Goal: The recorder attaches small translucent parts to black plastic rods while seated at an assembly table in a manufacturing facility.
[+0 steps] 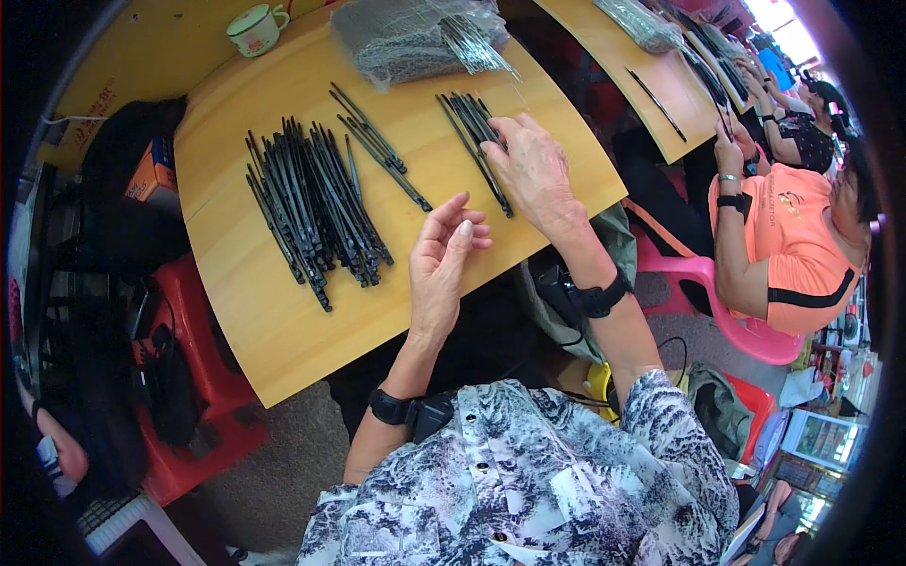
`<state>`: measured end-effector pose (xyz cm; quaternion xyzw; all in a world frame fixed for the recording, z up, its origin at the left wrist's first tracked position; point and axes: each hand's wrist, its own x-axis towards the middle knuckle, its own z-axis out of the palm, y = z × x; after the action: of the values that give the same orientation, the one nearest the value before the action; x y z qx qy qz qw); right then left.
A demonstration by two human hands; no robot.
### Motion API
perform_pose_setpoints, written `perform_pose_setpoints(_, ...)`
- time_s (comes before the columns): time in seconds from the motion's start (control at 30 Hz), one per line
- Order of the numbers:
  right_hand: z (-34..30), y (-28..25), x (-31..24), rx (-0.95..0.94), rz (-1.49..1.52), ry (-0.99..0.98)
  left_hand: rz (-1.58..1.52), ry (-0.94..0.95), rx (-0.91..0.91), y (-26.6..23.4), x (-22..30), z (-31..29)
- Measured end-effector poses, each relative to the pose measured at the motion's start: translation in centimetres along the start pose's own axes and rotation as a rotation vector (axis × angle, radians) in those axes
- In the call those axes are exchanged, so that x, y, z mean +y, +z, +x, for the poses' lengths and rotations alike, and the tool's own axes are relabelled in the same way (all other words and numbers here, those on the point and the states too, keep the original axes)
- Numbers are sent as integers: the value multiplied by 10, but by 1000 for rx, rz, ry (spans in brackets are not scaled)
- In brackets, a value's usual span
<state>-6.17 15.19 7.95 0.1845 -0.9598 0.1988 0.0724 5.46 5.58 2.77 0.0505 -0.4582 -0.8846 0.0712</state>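
Slim black rods with knobbed ends lie in groups on the yellow table. My right hand [535, 170] is over the right-hand bundle of black rods [469, 132], thumb and fingers closing on its upper right side. Which rods are between the fingertips is partly hidden. Just left of that bundle, near the table's front edge, my left hand [442, 259] is raised palm inward. Its fingers are loosely bent and nothing shows in them. A few more black rods [377, 141] lie beyond it in a slanting row. The largest pile of black rods [316, 203] spreads farther left.
A clear plastic bag [396, 47] lies at the table's far side, with thin silvery wires [475, 42] on it. An enamel mug [258, 30] stands at the far left corner. Right of me, a person in orange [802, 236] works at another table [613, 57]. Red stools [193, 377] stand left.
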Motion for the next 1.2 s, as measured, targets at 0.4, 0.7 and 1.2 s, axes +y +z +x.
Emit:
perform_pose_setpoints(0.4, 27, 49, -61, -84, 172, -171, -302, 29, 41, 0, 4, -1)
perform_pose_setpoints(0.7, 31, 47, -65, -203, 41, -66, -262, 82, 34, -4, 0, -5)
perform_pose_setpoints(1.2, -30, -16, -9, -431, 798, 209, -204, -147, 72, 8, 5, 1)
